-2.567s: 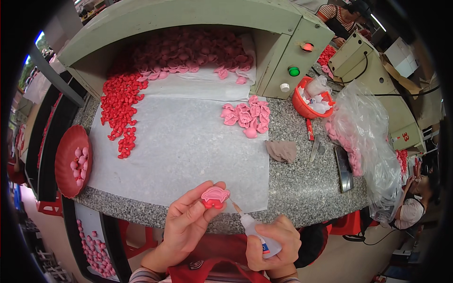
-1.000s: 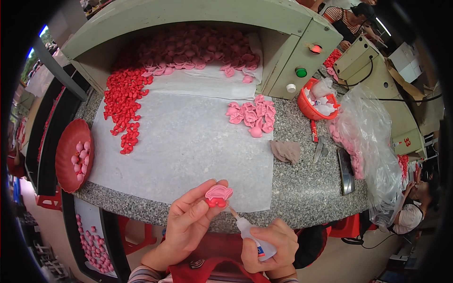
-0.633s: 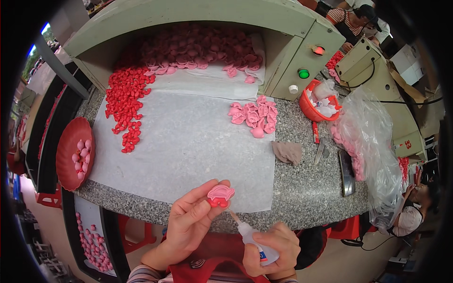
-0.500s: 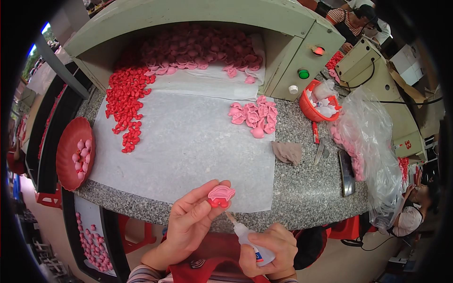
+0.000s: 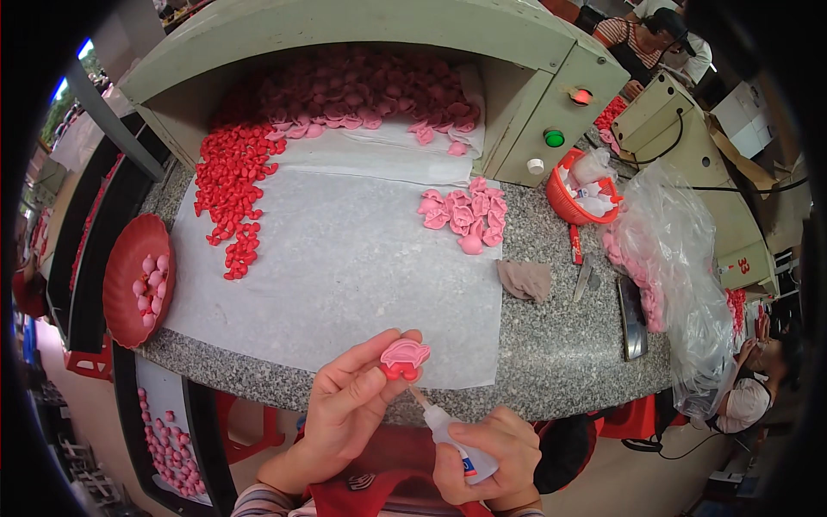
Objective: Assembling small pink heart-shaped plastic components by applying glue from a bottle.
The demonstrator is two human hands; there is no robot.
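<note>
Between the thumb and fingers of my left hand [image 5: 353, 392] is a small pink and red plastic piece [image 5: 405, 353], its pink shell above and its rounded red part below. My right hand [image 5: 493, 452] is wrapped round a translucent glue bottle [image 5: 461, 439] with a blue label. The bottle's thin nozzle [image 5: 419, 395] points up and left, close under the red part; whether it touches cannot be made out. Ahead on the white sheet [image 5: 336, 258] lie a heap of red pieces [image 5: 231, 185] at the left and a small pile of pink shells [image 5: 469, 214] at the right.
A green-grey metal housing [image 5: 551, 103] with many pink shells inside stands at the back. A red dish [image 5: 116, 297] of pink pieces sits left. To the right are a red basket [image 5: 560, 202], a cloth [image 5: 524, 280], a blade [image 5: 583, 277], a phone [image 5: 633, 319] and a plastic bag [image 5: 680, 267].
The glue bottle in my right hand has shifted slightly up and left, bringing its nozzle nearer the red part. My left hand holds the piece almost still.
</note>
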